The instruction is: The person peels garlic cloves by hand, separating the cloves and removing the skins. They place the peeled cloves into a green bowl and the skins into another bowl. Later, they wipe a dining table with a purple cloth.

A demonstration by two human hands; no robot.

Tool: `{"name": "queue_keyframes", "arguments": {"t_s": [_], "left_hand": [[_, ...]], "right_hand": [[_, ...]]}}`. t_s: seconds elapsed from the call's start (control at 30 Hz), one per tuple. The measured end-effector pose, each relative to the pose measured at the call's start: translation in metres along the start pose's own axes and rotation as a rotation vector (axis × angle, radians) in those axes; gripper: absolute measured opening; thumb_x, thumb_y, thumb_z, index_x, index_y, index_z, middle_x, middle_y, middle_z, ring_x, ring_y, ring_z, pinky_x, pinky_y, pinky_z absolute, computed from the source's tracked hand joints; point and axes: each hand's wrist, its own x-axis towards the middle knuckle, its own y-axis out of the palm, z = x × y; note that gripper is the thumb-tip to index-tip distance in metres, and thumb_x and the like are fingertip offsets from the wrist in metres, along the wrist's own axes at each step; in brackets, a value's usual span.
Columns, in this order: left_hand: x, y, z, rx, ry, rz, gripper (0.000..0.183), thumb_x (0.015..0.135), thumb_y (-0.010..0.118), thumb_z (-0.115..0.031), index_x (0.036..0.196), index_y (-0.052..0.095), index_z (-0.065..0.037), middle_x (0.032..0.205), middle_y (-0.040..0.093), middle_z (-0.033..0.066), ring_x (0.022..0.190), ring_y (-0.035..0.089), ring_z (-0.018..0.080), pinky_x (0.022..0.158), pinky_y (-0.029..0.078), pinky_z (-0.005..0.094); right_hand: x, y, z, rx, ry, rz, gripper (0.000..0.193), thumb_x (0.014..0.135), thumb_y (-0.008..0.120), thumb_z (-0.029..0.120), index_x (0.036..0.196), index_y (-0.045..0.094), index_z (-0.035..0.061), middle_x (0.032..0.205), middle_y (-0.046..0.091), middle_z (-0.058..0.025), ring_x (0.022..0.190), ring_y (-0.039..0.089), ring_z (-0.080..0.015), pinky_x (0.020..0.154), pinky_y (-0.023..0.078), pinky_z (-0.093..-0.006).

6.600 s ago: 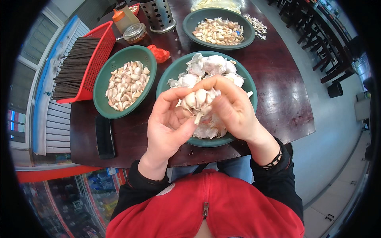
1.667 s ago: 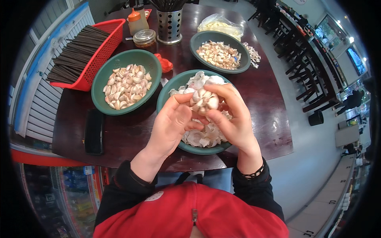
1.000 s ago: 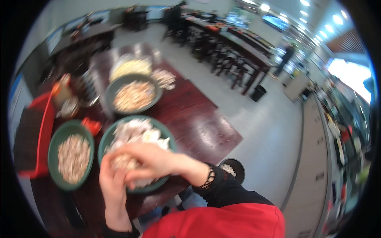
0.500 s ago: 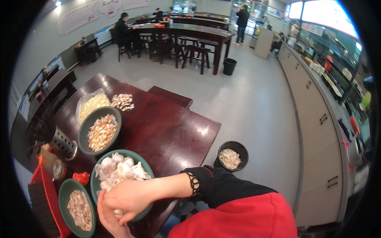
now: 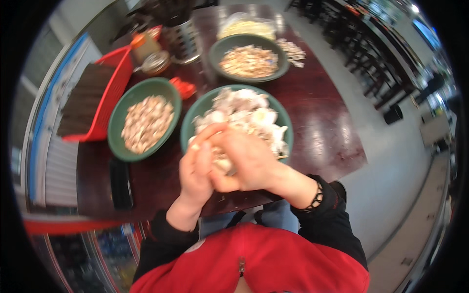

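My left hand (image 5: 194, 171) and my right hand (image 5: 249, 158) are cupped together over the near edge of a green bowl (image 5: 287, 129) heaped with garlic bulbs (image 5: 264, 117). Fingers of both close round pale garlic (image 5: 222, 163), which shows between them; part of it is hidden. To the left, a smaller green bowl (image 5: 115, 142) holds loose unpeeled cloves (image 5: 149, 122). Behind the bulbs stands a dark green bowl (image 5: 215, 57) of cloves or skins (image 5: 249, 61).
A red basket (image 5: 100, 115) with dark contents lies at the left, near a glass jar (image 5: 156, 62), a perforated metal holder (image 5: 188, 41) and a crumpled red item (image 5: 182, 88). Farther back are a clear bag (image 5: 249, 27) and scattered garlic pieces (image 5: 293, 51). A black flat object (image 5: 121, 184) lies front left.
The view has swung left and down, bringing both forearms and the near table edge into sight. My hands stay together at the garlic bowl.
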Motion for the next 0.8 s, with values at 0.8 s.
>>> {"name": "queue_keyframes", "arguments": {"t_s": [0.8], "left_hand": [[0.007, 0.002, -0.003, 0.417, 0.444, -0.097, 0.045, 0.099, 0.043, -0.036, 0.125, 0.053, -0.001, 0.101, 0.065, 0.0157, 0.084, 0.066, 0.0246, 0.072, 0.051, 0.0307]], "right_hand": [[-0.003, 0.003, 0.011, 0.55, 0.375, -0.019, 0.033, 0.086, 0.063, 0.019, 0.112, 0.05, 0.0021, 0.089, 0.064, -0.0135, 0.075, 0.065, -0.0254, 0.065, 0.05, -0.031]]}}
